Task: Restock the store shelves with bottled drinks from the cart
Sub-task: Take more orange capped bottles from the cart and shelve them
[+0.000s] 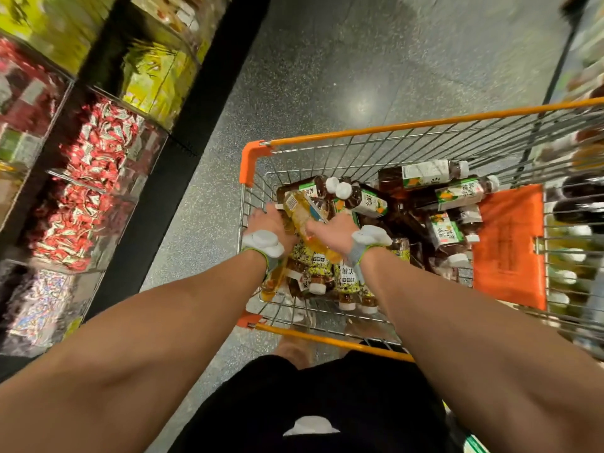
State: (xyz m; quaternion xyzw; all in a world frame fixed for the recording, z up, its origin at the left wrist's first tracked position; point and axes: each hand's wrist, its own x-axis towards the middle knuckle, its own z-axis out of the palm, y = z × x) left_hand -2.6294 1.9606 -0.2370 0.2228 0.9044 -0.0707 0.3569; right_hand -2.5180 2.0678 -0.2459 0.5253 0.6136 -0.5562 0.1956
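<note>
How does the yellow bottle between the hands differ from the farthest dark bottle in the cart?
The yellow bottle holds pale golden liquid, the dark bottle brown. The right hand holds the yellow bottle; no hand touches the dark bottle. Both are labelled drink bottles in the cart.

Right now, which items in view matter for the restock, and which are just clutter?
Job: cart; yellow bottle with the right hand on it; left hand beside it; dark tea bottles in the cart.
Lying about: red candy bins at left; orange flap.
</note>
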